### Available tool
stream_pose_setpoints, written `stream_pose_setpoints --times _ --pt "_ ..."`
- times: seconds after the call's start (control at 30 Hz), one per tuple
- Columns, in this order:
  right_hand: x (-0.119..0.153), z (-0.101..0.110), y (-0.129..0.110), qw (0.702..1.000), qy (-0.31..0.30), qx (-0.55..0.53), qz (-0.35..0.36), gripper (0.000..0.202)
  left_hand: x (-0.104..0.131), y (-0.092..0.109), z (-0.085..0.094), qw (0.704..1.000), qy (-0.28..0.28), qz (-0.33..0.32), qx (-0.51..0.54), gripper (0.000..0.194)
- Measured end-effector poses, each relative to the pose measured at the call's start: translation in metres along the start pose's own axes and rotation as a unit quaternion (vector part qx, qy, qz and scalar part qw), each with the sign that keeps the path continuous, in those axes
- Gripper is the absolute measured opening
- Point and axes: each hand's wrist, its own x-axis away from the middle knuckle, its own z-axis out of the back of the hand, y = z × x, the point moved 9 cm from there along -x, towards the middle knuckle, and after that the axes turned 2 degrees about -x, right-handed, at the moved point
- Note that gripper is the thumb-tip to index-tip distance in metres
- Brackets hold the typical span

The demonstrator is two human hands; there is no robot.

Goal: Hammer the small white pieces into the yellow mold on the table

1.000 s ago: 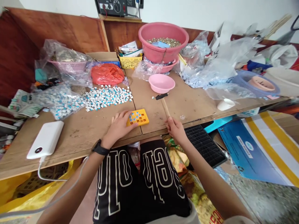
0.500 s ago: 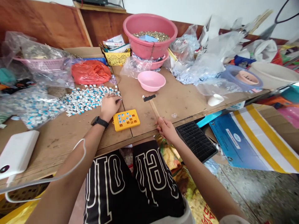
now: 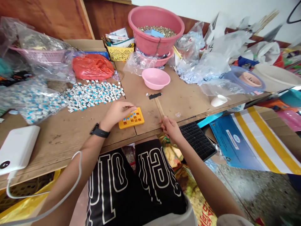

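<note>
My left hand (image 3: 118,113), a black watch on its wrist, is over the upper left of a yellow tray (image 3: 131,125) with a grid of square pockets. Its thumb and fingers are closed in a pinch; whatever they hold is hidden. Small white-and-blue pieces sit in some pockets, while others show dark orange. A wide pile of the same small pieces (image 3: 94,94) lies beyond this hand. My right hand (image 3: 171,127) grips the wooden handle of a hammer (image 3: 160,108) at the table edge. Its black head (image 3: 155,96) rests on the cardboard tabletop.
A small pink bowl (image 3: 155,79) stands behind the hammer. Farther back are a large pink tub (image 3: 156,40) of small metal parts, a red plastic bag (image 3: 92,67) and a yellow basket (image 3: 120,53). A white power bank (image 3: 18,150) with a cable lies left; a white cup (image 3: 218,100) lies right.
My left hand has moved right, from the edge of the pile to above the yellow tray. My right hand still holds the hammer in the same place. The view has shifted slightly.
</note>
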Motion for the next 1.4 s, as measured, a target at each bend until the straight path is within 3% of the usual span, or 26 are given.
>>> stream_pose_setpoints --times 0.13,0.27,0.4,0.63,0.9,1.07,1.23,1.4 --pt "-0.001 0.0 0.0 1.0 -0.003 0.002 -0.002 0.062 -0.001 0.014 -0.024 0.998 -0.036 -0.035 -0.025 0.036" --pt "-0.002 -0.001 0.001 1.0 -0.009 -0.008 -0.002 0.062 -0.002 0.011 -0.041 0.99 -0.065 -0.022 -0.12 0.026" --pt "-0.002 -0.002 0.0 1.0 -0.016 -0.014 0.007 0.064 -0.002 0.009 -0.043 0.99 -0.058 -0.013 -0.128 0.017" --pt "-0.004 -0.002 0.0 1.0 -0.025 -0.002 0.009 0.062 0.003 0.001 -0.045 0.994 -0.103 -0.009 -0.031 0.025" --pt "-0.001 -0.004 -0.005 0.999 -0.033 -0.01 0.021 0.067 0.003 0.0 -0.044 0.994 -0.077 0.024 -0.071 0.018" --pt "0.0 -0.006 -0.008 0.999 -0.037 0.005 0.026 0.067 0.003 -0.003 -0.034 0.992 -0.045 0.047 -0.107 0.013" --pt "0.008 -0.001 -0.011 0.995 -0.016 0.085 0.056 0.064 0.006 -0.004 -0.046 0.994 -0.077 0.039 -0.065 0.013" --pt "0.031 0.005 -0.022 0.971 0.005 0.198 0.137 0.063 0.011 -0.01 -0.048 0.996 -0.024 0.059 -0.058 0.013"
